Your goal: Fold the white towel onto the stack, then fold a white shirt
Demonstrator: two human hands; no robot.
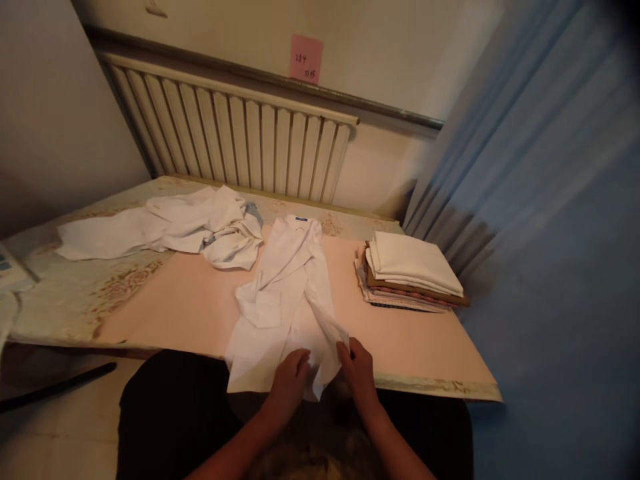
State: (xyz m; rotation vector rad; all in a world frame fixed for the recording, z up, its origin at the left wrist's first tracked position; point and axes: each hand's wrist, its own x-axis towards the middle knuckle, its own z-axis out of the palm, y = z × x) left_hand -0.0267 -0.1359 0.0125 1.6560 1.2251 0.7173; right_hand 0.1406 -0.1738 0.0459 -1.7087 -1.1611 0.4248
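A white shirt [287,293] lies lengthwise on the pink table mat [190,300], collar away from me, its hem hanging over the near edge. My left hand [291,380] is closed on the hem near the middle. My right hand [357,365] pinches the cloth's lower right edge, just beside the left one. Both hands sit at the table's front edge.
A crumpled pile of white garments [200,227] lies at the back left. A stack of folded clothes [413,273] stands at the right of the table. A radiator [235,140] runs along the wall behind. A blue curtain [550,233] hangs on the right.
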